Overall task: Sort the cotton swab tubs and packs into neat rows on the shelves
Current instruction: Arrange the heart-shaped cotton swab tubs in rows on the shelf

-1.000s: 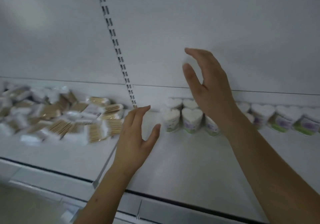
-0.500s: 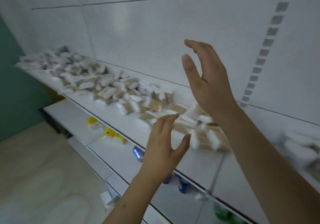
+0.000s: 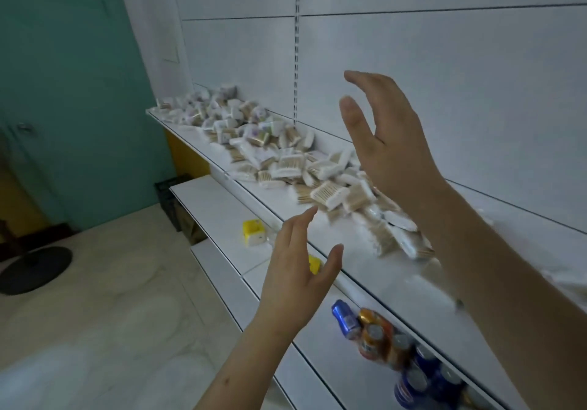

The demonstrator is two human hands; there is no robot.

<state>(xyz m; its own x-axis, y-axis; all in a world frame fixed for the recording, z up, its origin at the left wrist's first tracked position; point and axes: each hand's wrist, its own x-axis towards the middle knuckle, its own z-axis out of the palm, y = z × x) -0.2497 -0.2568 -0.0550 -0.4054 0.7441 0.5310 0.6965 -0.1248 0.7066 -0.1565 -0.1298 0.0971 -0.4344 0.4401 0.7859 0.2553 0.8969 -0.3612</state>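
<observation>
1. Both hands are up in the air in front of the shelves. The left hand (image 3: 297,266) is low, with its fingers straight and loose, and it holds nothing.
2. The right hand (image 3: 386,142) is higher up, with its fingers spread and a little bent. It holds nothing too. The two hands are apart.
3. The cotton swab packs (image 3: 286,162) lie in a long messy heap on the top shelf (image 3: 365,270). The heap runs from the far end of the shelf to just behind the right arm. The packs lie on top of each other, not in rows.
4. The right arm hides the near end of the heap.
5. Under the top shelf is a lower shelf (image 3: 209,200) with a yellow box (image 3: 253,232) on it. A second yellow thing (image 3: 314,264) peeks out from behind the left hand.
6. Lower down, near the right arm, stand some drink cans (image 3: 374,333), blue and orange.
7. On the left are a green wall (image 3: 79,76), a pale floor (image 3: 111,314) and a round black base (image 3: 35,270) on the floor.
8. Half a second ago the view was closer on the shelf. Now more of the green wall and floor shows, and the cans are clear to see. The hands keep nearly the same pose, left low and right high.
</observation>
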